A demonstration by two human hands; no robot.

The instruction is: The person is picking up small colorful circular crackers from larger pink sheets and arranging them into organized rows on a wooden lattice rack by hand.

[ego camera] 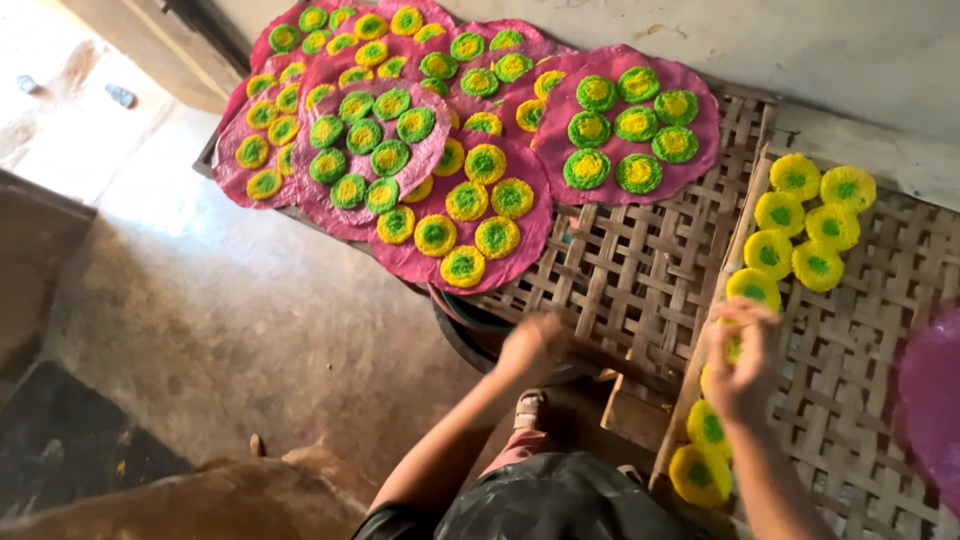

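Round noodle-like discs, yellow with green centres (818, 264), lie in a curved row on a woven bamboo tray (860, 350) at the right. My right hand (745, 365) is over this row, its fingers closed around one yellow-and-green disc (735, 348). More discs (700, 472) lie below my wrist. My left hand (530, 345) is blurred, with curled fingers, at the near edge of a second woven tray (640, 270). I cannot tell whether it grips that edge.
Several pink round sheets (630, 120) covered with green-and-yellow discs overlap on the far tray. A dark round basin (470, 325) sits under its edge. A pink sheet (930, 400) lies at the far right. Bare concrete floor (220, 320) spreads to the left.
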